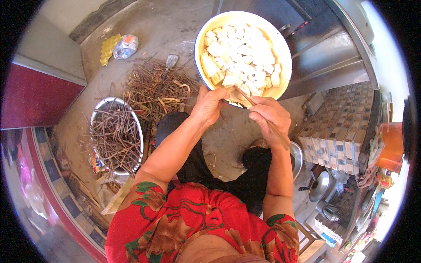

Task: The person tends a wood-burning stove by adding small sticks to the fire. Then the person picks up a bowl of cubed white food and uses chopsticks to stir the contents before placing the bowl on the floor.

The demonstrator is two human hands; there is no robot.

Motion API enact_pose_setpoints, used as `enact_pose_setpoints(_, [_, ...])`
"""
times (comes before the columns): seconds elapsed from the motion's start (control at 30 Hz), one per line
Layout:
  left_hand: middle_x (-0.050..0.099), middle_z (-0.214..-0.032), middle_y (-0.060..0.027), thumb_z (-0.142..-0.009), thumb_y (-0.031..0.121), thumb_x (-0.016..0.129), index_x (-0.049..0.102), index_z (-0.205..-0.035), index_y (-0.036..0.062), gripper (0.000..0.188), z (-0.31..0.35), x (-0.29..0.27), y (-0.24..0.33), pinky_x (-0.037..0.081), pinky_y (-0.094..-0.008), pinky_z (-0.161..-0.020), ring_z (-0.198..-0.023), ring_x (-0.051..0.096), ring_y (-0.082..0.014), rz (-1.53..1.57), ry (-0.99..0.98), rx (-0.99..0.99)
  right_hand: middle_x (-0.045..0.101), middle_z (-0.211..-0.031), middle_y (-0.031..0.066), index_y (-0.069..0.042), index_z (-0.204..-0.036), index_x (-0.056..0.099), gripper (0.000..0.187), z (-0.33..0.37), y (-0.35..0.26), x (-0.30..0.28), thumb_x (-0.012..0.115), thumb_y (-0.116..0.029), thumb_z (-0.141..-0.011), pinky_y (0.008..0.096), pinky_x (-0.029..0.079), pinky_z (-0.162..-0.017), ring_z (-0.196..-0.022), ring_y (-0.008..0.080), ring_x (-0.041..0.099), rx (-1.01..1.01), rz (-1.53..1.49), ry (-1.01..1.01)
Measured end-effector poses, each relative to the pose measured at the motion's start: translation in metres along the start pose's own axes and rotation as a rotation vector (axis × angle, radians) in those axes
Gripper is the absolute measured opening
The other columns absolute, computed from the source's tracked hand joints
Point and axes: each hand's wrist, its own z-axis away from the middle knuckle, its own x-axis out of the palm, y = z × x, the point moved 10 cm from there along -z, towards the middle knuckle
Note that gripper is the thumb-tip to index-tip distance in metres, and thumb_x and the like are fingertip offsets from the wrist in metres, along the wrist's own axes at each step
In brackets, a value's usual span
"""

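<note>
My left hand (208,105) is closed on the near rim of a round enamel basin (285,65), pale yellow inside with a blue edge. The basin tilts toward me. Inside lie many whitish, uneven chunks (245,55) of food, too bright for me to tell their kind. Wooden chopsticks (244,96) are gripped in my right hand (272,117), beside the basin's near right side. Their tips reach over the rim to the nearest chunks. Their back ends stick out below my right palm.
Left of my legs stands a metal tub (93,120) full of twigs. Beyond it are a twig pile (151,81), a small shovel (171,61), a yellow egg tray (108,49) and a plastic bag (126,47). A brick structure (333,138) and a kettle (328,211) are at right.
</note>
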Motion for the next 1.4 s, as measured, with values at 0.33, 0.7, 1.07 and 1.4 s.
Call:
enact_pose_setpoints(0.33, [0.057, -0.104, -0.0089, -0.064, -0.003, 0.051, 0.044, -0.118, 0.0015, 0.055, -0.002, 0.002, -0.005, 0.052, -0.0352, -0.067, -0.088, 0.059, -0.0215, 0.013, -0.053, 0.011, 0.064, -0.082, 0.0128, -0.002, -0.079, 0.063, 0.014, -0.006, 0.02, -0.017, 0.07, -0.007, -0.068, 0.0308, 0.049, -0.067, -0.077, 0.026, 0.062, 0.048, 0.006, 0.129])
enact_pose_setpoints(0.7, [0.054, -0.112, -0.0136, -0.064, -0.006, 0.045, 0.04, -0.121, -0.0029, 0.057, 0.0, 0.006, -0.013, 0.051, -0.0396, -0.08, -0.098, 0.057, -0.0264, -0.035, -0.056, -0.095, 0.06, -0.088, 0.0193, 0.002, -0.083, 0.056, 0.022, 0.003, 0.027, -0.066, 0.052, -0.02, -0.087, 0.0339, 0.051, -0.066, -0.075, 0.0246, 0.06, 0.137, -0.231, 0.243])
enact_pose_setpoints(1.07, [0.054, -0.108, -0.0112, -0.063, -0.005, 0.049, 0.04, -0.119, -0.0016, 0.056, 0.003, 0.0, -0.014, 0.049, -0.0376, -0.074, -0.093, 0.056, -0.0251, -0.056, -0.027, -0.09, 0.064, -0.087, 0.0149, 0.0, -0.081, 0.062, 0.015, -0.008, 0.004, 0.002, 0.064, -0.015, -0.079, 0.0301, 0.048, -0.071, -0.081, 0.0244, 0.062, 0.19, -0.288, 0.042])
enact_pose_setpoints(1.4, [0.052, -0.111, -0.0113, -0.063, -0.007, 0.046, 0.04, -0.12, 0.0022, 0.058, 0.005, 0.008, -0.007, 0.048, -0.04, -0.08, -0.098, 0.054, -0.0263, 0.064, -0.027, -0.085, 0.064, -0.083, 0.0135, -0.001, -0.08, 0.062, 0.013, -0.005, 0.022, -0.001, 0.065, -0.014, -0.077, 0.0305, 0.048, -0.071, -0.081, 0.0245, 0.062, 0.185, -0.199, -0.02])
